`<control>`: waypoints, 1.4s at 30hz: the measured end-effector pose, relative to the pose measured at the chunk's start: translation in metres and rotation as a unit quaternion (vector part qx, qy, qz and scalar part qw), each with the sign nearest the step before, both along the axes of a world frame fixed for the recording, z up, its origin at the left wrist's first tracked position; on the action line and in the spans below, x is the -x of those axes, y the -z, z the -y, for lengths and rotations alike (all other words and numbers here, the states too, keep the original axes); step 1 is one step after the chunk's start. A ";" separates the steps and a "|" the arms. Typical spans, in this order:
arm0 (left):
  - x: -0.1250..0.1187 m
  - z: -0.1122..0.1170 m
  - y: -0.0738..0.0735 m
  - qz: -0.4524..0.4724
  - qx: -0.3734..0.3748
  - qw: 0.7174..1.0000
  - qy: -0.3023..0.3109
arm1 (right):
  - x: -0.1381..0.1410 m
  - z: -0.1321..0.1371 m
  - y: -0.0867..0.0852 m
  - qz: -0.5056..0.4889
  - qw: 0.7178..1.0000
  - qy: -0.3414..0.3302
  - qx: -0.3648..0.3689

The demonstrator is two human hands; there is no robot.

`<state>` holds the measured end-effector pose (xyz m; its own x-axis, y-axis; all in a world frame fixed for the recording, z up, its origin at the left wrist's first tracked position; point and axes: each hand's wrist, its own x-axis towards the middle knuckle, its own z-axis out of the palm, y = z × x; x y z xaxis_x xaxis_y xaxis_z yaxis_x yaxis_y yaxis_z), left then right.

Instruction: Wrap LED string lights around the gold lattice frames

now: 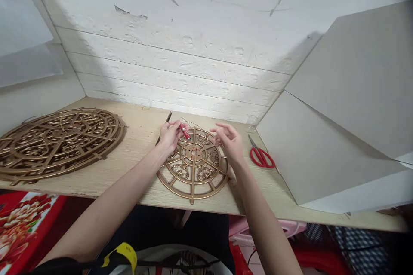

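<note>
A small round gold openwork disc (194, 168) lies flat on the wooden table (138, 137) in front of me. My left hand (170, 134) rests over its far left rim, fingers pinched on a small red object (185, 131). A thin wire (193, 123) arcs from that object toward my right hand (227, 139), which hovers over the disc's far right rim with fingers loosely spread and curled. Whether the right fingers hold the wire I cannot make out.
A larger stack of gold openwork discs (58, 142) lies at the table's left end. Red-handled scissors (261, 156) lie right of the small disc. A grey board (342, 107) leans at the right. A white brick wall (180, 64) stands behind. A red printed box (22, 223) sits below left.
</note>
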<state>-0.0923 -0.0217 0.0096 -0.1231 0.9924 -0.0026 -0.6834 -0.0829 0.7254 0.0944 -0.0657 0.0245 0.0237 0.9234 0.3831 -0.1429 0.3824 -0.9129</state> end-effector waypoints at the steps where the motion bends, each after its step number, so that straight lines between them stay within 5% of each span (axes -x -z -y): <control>1: 0.001 -0.002 0.001 0.006 0.006 1.000 -0.002 | -0.006 -0.002 -0.002 -0.027 0.999 0.031 -0.002; 6: 0.003 -0.004 0.003 0.015 0.013 1.000 0.002 | -0.023 -0.001 -0.008 -0.036 0.999 0.035 -0.009; 9: 0.003 -0.002 0.002 0.014 0.012 1.000 0.001 | -0.018 0.005 -0.007 0.084 0.993 -0.080 0.001; 13: 0.004 -0.003 0.001 0.015 0.022 1.000 -0.005 | -0.002 0.008 -0.001 0.302 0.926 -0.226 -0.021; 17: 0.005 -0.004 0.003 0.015 0.023 1.000 -0.007 | 0.007 0.007 0.005 0.446 0.871 -0.172 -0.112; 27: 0.005 -0.002 0.002 0.022 0.023 0.999 -0.003 | 0.010 0.005 0.011 0.501 0.833 -0.182 -0.150; 31: 0.005 -0.003 0.002 0.014 0.019 1.000 -0.004 | 0.011 0.003 0.014 0.485 0.845 -0.180 -0.136; 36: 0.005 -0.005 0.004 0.018 0.013 1.000 -0.002 | 0.012 0.005 0.009 0.391 0.904 -0.139 -0.103; 42: 0.005 -0.003 0.002 0.026 0.036 0.999 -0.011 | 0.014 0.004 0.010 0.140 0.982 -0.128 0.018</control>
<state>-0.0973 -0.0182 0.0079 -0.1428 0.9864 -0.0812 -0.7193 -0.0471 0.6931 0.0803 -0.0694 0.0142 -0.3128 0.8983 0.3086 0.0286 0.3336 -0.9423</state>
